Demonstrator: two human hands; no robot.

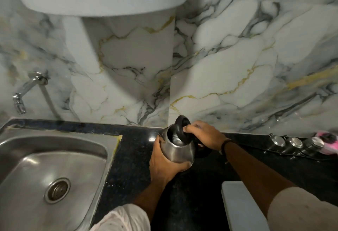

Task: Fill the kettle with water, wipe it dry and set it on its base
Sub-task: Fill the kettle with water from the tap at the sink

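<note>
A steel kettle (180,149) with a black lid (181,123) stands tilted over the dark counter, right of the sink. The lid is swung open and the inside shows. My left hand (163,165) wraps the kettle's body from the near left side. My right hand (203,134) grips the black handle at the lid hinge. A dark shape just behind the kettle, under my right wrist, may be its base; I cannot tell. No cloth is in view.
A steel sink (53,172) with a drain fills the lower left. A chrome tap (27,91) juts from the marble wall above it. Three steel jars (294,144) and a pink object (327,144) line the counter's right back. A white box (241,207) lies near the front edge.
</note>
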